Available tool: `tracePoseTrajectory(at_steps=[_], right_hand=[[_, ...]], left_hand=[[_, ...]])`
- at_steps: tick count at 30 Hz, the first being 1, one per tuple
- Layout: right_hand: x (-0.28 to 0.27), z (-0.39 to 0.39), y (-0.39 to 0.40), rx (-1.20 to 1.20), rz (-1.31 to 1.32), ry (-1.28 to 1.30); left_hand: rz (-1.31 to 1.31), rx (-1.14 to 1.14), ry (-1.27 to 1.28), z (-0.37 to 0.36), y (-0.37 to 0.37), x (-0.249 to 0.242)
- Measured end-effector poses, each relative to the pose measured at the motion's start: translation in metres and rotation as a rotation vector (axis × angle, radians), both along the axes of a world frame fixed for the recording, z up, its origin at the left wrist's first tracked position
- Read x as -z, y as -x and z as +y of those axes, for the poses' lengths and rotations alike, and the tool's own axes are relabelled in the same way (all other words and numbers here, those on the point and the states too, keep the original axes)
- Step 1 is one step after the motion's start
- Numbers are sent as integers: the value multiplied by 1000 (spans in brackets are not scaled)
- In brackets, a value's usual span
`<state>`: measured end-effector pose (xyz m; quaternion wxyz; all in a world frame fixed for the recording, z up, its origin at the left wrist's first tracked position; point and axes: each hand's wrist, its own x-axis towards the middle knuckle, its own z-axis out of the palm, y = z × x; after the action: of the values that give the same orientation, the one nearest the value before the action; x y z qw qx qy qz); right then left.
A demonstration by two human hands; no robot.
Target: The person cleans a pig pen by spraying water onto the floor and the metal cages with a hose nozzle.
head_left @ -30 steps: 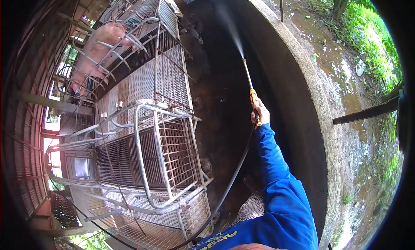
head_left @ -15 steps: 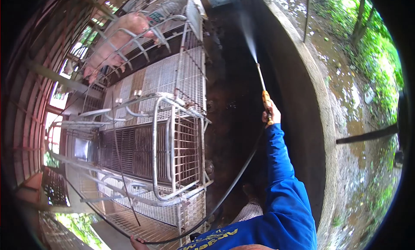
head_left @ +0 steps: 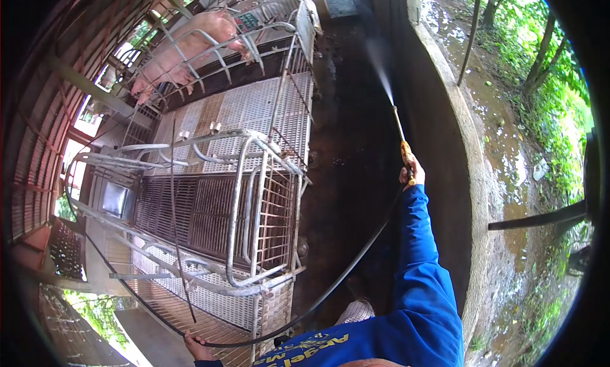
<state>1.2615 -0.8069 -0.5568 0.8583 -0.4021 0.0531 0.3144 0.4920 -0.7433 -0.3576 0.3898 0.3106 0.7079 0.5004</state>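
With my arm stretched forward, my right hand (head_left: 413, 169) is wrapped around the grip of a pressure-washer spray gun (head_left: 405, 151). Its thin metal lance points ahead, and a white fan of water (head_left: 381, 68) leaves the tip toward the dark wet passage floor (head_left: 343, 145). A black hose (head_left: 356, 263) runs from the gun's lower end, curves back across my front and reaches my left hand (head_left: 197, 348) at the bottom left. The fingers there are closed on the hose, which continues up past the crate on the left.
Left of the passage stands a metal-railed farrowing crate (head_left: 238, 202) with slatted flooring. A pig (head_left: 190, 46) is in a pen farther up. A low concrete wall (head_left: 454, 170) borders the right side, with muddy wet ground (head_left: 508, 157) and greenery beyond. A dark post (head_left: 540, 216) juts in from the right.
The view has shifted slightly, so the spray gun and my right hand appear farther right and lower. More of my left hand shows, higher in the frame. Water is still spraying.
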Motion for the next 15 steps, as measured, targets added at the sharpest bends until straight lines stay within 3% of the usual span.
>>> tracePoseTrajectory(at_steps=[6,15], right_hand=[[5,0,-5,25,-38,38],[-2,3,-10,24,-56,-27]], left_hand=[[-29,-49,28,-1,-32,-13],[-29,-69,40,6,-7,3]])
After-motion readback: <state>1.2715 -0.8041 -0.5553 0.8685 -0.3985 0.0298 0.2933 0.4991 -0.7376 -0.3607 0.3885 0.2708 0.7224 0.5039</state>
